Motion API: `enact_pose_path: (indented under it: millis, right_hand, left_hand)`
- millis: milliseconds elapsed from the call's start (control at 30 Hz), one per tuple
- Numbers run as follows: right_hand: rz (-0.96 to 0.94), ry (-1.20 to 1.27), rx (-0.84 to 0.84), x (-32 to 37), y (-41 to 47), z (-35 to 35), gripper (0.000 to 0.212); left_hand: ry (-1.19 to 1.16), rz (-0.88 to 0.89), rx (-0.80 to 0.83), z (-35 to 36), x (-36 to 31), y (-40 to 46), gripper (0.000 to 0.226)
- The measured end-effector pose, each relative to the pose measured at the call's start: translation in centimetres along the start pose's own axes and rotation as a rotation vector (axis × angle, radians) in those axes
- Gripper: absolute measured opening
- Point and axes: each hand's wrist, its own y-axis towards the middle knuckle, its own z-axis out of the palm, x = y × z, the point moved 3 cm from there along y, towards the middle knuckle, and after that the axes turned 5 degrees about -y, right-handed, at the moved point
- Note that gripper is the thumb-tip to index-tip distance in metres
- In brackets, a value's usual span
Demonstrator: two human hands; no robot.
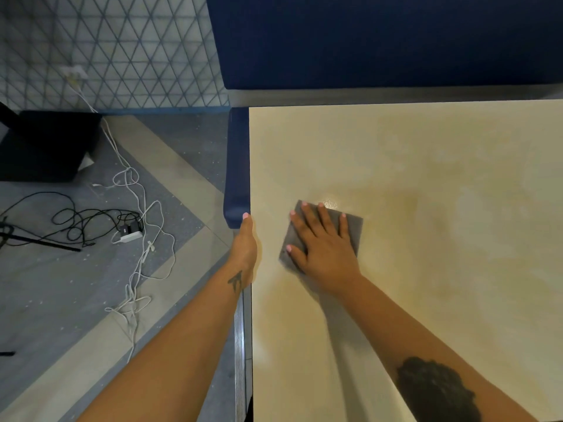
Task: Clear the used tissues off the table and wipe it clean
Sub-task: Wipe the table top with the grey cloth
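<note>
A cream table [426, 178] fills the right half of the view. A grey cloth [355, 229] lies flat on it near the left edge. My right hand [323, 242] presses down on the cloth with fingers spread. My left hand [245, 242] rests along the table's left edge, thumb side up, fingers hidden below the edge. No tissues show on the table.
A dark blue seat back [380, 41] runs behind the table, and its padded end [237, 166] meets the table's left edge. On the floor to the left lie tangled white and black cables [128, 226], a charger [129, 233] and a black box [45, 144].
</note>
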Motion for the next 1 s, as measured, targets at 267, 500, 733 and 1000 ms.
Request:
enact_pose_path:
  millis: [267, 500, 733, 1000]
  right_hand:
    - [0.014, -0.012, 0.027, 6.0, 0.6, 0.5, 0.069]
    - [0.007, 0.017, -0.032, 2.2, -3.3, 0.7, 0.067]
    - [0.092, 0.048, 0.034, 5.7, -1.3, 0.6, 0.069]
    - [-0.075, 0.019, -0.07, 3.0, -6.5, 1.2, 0.064]
  left_hand:
    - [-0.001, 0.037, 0.061, -0.5, 1.2, -0.7, 0.062]
    - [-0.019, 0.022, 0.013, -0.7, 1.9, -0.9, 0.059]
    - [-0.016, 0.109, 0.046, -0.4, 2.3, -1.4, 0.052]
    - [0.02, 0.097, 0.038, -1.4, 4.1, -2.5, 0.055]
